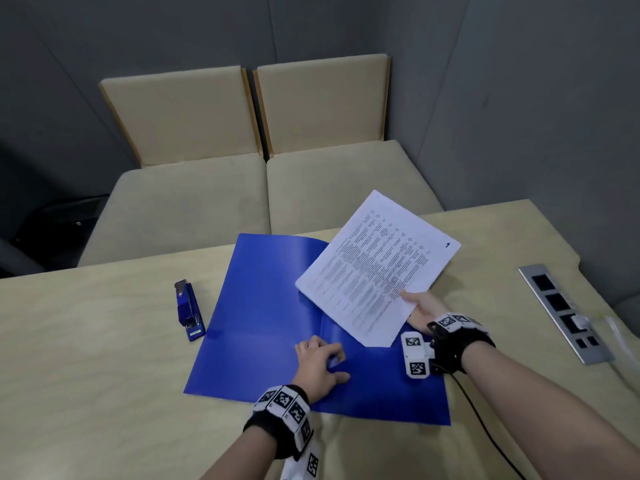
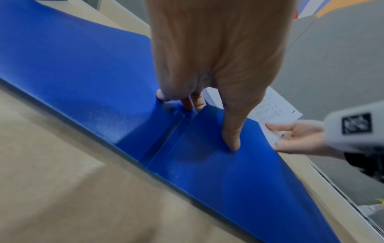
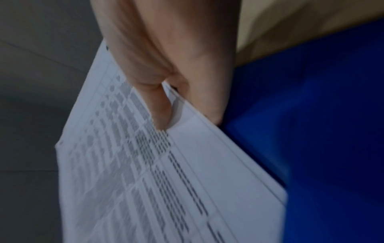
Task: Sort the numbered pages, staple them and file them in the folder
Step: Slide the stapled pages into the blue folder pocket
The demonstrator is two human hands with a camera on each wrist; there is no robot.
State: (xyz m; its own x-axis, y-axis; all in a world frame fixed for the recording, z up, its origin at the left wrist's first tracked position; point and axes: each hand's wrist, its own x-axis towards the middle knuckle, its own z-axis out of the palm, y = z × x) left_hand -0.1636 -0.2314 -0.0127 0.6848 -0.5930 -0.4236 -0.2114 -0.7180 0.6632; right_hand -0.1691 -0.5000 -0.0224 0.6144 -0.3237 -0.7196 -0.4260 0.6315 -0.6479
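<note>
A blue folder (image 1: 259, 323) lies spread out flat on the beige table (image 1: 104, 358). My left hand (image 1: 332, 365) rests on it near the centre crease. In the left wrist view my left hand (image 2: 209, 98) has its thumb pressed on the folder's (image 2: 72, 65) right half and its fingertips at the crease. My right hand (image 1: 415, 303) pinches the near edge of the printed pages (image 1: 377, 268), thumb on top. They hang tilted above the folder's right half, with a "1" in one corner. The right wrist view shows that pinch (image 3: 199, 98) on the stack (image 3: 166, 180).
A blue stapler (image 1: 188, 311) lies on the table left of the folder. A metal socket panel (image 1: 564, 313) is set into the table at the right. A black cable (image 1: 485, 427) trails from my right wrist. Beige sofa seats (image 1: 242, 188) stand beyond the far table edge.
</note>
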